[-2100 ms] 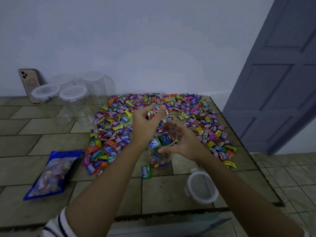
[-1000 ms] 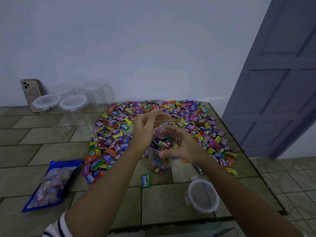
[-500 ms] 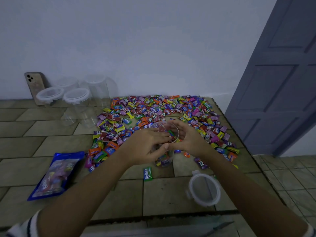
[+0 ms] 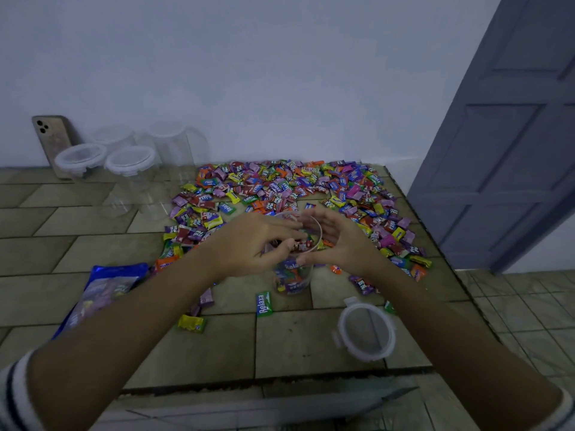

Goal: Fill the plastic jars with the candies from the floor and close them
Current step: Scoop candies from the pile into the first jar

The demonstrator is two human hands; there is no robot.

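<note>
Your left hand point(image 4: 258, 244) hangs over the mouth of the jar point(image 4: 294, 276), fingers bunched together and seemingly pinching a few candies point(image 4: 301, 244) at the rim. How many they hold cannot be told. Your right hand point(image 4: 339, 241) cups the jar's far side, with fingers curled round the rim. The jar stands upright on the floor tile, near the front edge of the pile point(image 4: 280, 188), and looks roughly half full. The main risk is spillage: with both hands crowding the narrow mouth, a release off centre is likely to bounce sweets off the rim onto the tile, where strays point(image 4: 264, 303) already lie. A second risk is tipping: the jar is light and tall, so a downward push from the left hand, or a slack right-hand grip, could topple it. The lid point(image 4: 365, 332) lies apart, near your right forearm; a careless sweep of that arm could knock it away. Overfilling above the rim would probably keep the lid from seating.
</note>
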